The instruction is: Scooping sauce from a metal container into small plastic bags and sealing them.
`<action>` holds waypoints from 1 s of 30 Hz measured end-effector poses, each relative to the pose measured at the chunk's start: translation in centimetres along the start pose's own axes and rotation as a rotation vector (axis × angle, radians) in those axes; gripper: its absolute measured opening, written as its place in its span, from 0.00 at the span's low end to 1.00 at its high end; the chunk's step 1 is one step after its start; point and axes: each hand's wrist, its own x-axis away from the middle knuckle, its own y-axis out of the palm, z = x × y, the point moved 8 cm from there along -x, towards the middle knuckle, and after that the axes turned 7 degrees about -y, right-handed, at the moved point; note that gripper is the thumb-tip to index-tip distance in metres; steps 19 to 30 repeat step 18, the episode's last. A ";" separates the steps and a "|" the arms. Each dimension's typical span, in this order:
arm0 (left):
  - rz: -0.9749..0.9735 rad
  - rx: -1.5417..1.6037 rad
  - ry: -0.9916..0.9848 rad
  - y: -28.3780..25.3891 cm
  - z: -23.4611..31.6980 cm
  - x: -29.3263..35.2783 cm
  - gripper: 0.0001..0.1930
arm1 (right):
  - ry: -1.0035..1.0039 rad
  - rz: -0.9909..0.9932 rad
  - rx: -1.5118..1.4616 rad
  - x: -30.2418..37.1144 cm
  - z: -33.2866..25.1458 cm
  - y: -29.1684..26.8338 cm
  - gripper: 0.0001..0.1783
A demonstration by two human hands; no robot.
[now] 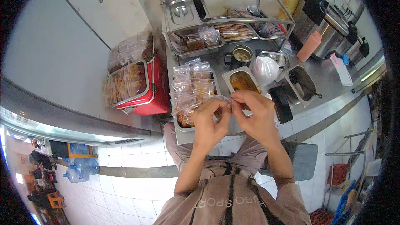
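above the tray (182, 133), both hands (233, 114) pinching a clear bag (223, 98)

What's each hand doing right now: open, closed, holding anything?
Left hand: closed, fingers pinching the small clear plastic bag at its left end.
Right hand: closed, pinching the same bag at its right end, above the steel tray of filled packets.

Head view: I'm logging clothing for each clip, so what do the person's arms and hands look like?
Both forearms are bare, with no gloves on the left hand or right hand. No rings or watch are visible. Short beige-brown sleeves with dark stripes begin near the elbows.
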 end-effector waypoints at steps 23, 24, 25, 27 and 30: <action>0.098 0.141 -0.081 -1.1 -1.3 0.1 0.07 | 0.495 -0.003 -0.467 2.0 6.2 -0.9 0.07; 0.098 0.141 -0.081 -1.1 -1.3 0.1 0.07 | 0.495 -0.003 -0.467 2.0 6.2 -0.9 0.07; 0.098 0.141 -0.081 -1.1 -1.3 0.1 0.07 | 0.495 -0.003 -0.467 2.0 6.2 -0.9 0.07; 0.098 0.141 -0.081 -1.1 -1.3 0.1 0.07 | 0.495 -0.003 -0.467 2.0 6.2 -0.9 0.07; 0.098 0.141 -0.081 -1.1 -1.3 0.1 0.07 | 0.495 -0.003 -0.467 2.0 6.2 -0.9 0.07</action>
